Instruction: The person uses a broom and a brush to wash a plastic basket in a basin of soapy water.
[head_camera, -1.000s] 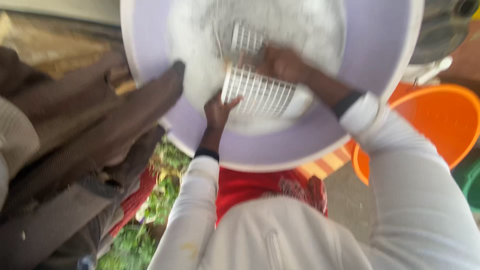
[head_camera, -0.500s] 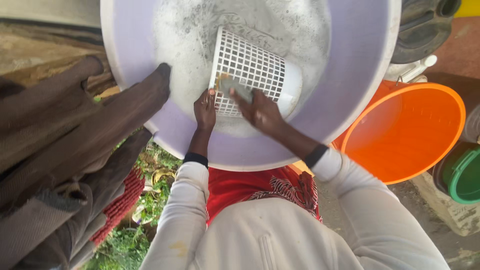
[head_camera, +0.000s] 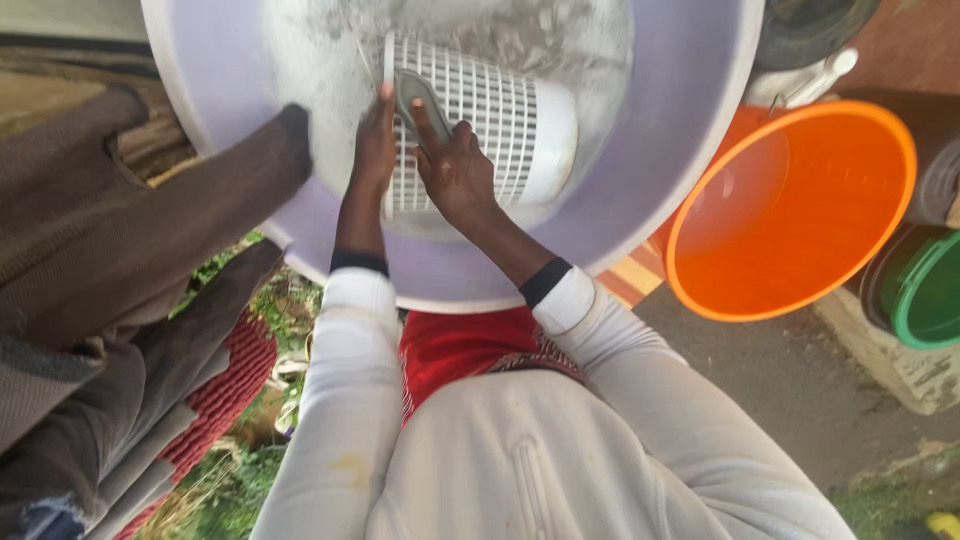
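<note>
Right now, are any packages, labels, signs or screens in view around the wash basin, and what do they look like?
None in view: no package, label, sign or screen shows around the round lilac plastic basin, the white plastic lattice basket lying in it, or the round orange plastic tub.

Place: an outdoor washing spot at a home yard, not an indoor room.
Ground: bare paved ground (head_camera: 790, 390) on the right, green weeds (head_camera: 215, 490) growing at the lower left.
Wash gear: 1 wide lilac basin (head_camera: 690, 150) holding soapy water, with a white slotted basket (head_camera: 500, 130) lying in it.
Other vessels: 1 orange bucket (head_camera: 800, 210) just beside the basin, 1 green bucket (head_camera: 925, 295) further right.
Laundry: brown cloth (head_camera: 110, 260) heaped at the left, 1 end draped over the basin rim.
</note>
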